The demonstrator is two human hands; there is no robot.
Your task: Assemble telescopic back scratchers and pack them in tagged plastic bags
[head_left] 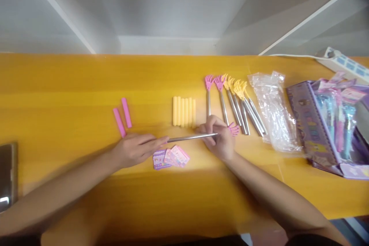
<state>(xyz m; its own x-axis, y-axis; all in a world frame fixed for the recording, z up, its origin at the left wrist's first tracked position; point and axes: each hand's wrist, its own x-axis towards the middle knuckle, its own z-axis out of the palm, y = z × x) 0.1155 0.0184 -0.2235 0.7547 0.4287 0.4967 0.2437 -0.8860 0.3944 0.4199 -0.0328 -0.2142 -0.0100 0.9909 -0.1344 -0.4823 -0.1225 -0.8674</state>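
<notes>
Metal rod (190, 137) held level above table (86, 77); its left end pinched by left hand (138, 149), its other end by curled right hand (220, 137) | pink claw head (233, 129) seen beside right hand | cards (173, 157) located just below rod | yellow tubes (183, 112) lined up beyond it

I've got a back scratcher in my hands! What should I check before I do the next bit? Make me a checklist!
1. Left hand on the metal rod: ok.
2. Right hand at the end near the pink claw: ok.
3. Rod's other end easy to see: not ok, your left fingers cover it.
4. Two loose pink tubes on the table: ok.
5. Cards in a neat stack: not ok, they're spread out.
6. Clear plastic bags free of holes: cannot tell, too blurry.
</notes>
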